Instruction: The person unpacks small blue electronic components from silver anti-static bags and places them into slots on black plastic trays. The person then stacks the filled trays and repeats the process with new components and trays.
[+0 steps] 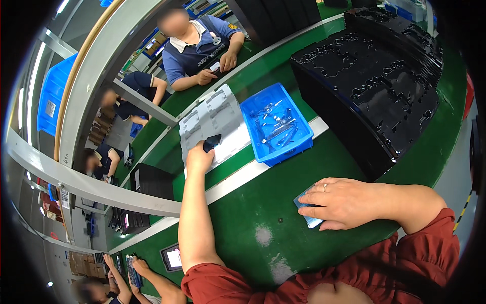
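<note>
The left hand [199, 156] is stretched forward over the far part of the green counter [263, 202], its fingers closed around a small dark part [212, 142] that it holds at the near edge of a white tray [215, 124]. The tray lies flat on the counter, tilted in the picture, with rows of shallow moulded pockets across it.

The right hand [341, 202] lies palm down on the counter nearer the body, fingers pressed flat and slightly spread on a light blue cloth [306, 215]; only the cloth's left edge and a lower corner show from under the hand. It rests on the cloth rather than gripping it.

Just right of the white tray, touching or nearly so, stands a blue bin [276, 124] with small clear and metallic pieces inside. A white stripe [238, 180] runs across the counter under the tray and the bin. Further right is a tall stack of black trays [374, 86] with moulded shapes on top.

Across the counter a person in a blue shirt [195, 45] sits with both hands near a small item. Other people work along the left side, and at the lower left someone's hands are beside a small lit screen [172, 257]. A blue crate [53, 93] shows beyond the grey frame at the left.
</note>
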Demonstrator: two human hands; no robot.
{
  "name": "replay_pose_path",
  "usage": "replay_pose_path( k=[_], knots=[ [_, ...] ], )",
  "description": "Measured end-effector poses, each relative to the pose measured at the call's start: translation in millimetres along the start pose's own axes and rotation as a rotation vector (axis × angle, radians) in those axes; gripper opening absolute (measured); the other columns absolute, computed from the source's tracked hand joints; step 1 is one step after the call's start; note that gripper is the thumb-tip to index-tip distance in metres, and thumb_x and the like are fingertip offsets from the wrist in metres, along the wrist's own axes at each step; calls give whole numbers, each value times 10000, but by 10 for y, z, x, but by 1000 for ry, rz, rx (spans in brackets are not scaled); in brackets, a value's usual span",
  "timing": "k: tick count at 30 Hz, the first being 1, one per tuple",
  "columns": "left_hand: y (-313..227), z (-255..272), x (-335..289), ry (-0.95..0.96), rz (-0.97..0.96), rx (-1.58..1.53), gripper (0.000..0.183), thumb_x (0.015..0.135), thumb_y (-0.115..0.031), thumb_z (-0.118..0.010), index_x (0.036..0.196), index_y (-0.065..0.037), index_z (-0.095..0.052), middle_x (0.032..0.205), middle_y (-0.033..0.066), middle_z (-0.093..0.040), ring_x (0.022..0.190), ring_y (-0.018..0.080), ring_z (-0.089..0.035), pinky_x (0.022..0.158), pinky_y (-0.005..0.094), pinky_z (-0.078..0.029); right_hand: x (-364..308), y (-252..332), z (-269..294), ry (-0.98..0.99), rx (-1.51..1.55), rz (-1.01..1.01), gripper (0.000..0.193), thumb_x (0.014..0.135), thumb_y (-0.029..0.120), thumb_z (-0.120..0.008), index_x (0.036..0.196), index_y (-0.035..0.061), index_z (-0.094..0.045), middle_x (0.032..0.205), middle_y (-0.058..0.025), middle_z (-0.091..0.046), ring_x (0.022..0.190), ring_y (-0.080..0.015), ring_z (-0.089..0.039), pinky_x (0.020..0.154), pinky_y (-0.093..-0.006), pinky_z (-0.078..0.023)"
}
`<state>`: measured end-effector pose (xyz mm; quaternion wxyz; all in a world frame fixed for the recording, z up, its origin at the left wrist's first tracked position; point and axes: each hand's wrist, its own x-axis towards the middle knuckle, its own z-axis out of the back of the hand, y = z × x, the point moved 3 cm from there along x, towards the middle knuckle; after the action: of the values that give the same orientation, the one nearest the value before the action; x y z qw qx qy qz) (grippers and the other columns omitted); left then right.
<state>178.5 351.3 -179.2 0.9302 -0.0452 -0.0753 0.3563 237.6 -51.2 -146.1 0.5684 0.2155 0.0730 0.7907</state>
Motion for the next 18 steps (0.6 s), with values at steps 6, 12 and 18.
replay_pose_path(
  k=[6, 12, 18],
  knots=[
    [-201, 184, -92, -19, 49, -39, 755, 709, -432, -724, 1295, -11, -504, 1102, 236, -631, 1053, 348, -610, 912, 390, -471, -25, -2, 6, -31, -17, -3, 413, 804, 251, -668, 1130, 11, -583, 1168, -166, -569, 1109, -284, -547, 968, -391, -421],
    [-8, 210, 117, 311, -367, -45, 1065, 508, -255, -883, 1406, -39, -353, 1412, 207, -403, 1343, 306, -341, 1107, 341, -275, -11, -31, -12, -32, -23, 12, 386, 806, 251, -663, 1104, 17, -589, 1153, -154, -579, 1085, -274, -558, 951, -388, -430],
    [27, 130, 173, 330, -440, -57, 1021, 500, -266, -879, 1382, -65, -405, 1334, 184, -487, 1256, 332, -438, 1049, 360, -355, -6, -50, -2, -33, -41, 7, 341, 805, 260, -659, 1047, 28, -594, 1104, -136, -597, 1024, -263, -584, 924, -383, -442]
  ],
)
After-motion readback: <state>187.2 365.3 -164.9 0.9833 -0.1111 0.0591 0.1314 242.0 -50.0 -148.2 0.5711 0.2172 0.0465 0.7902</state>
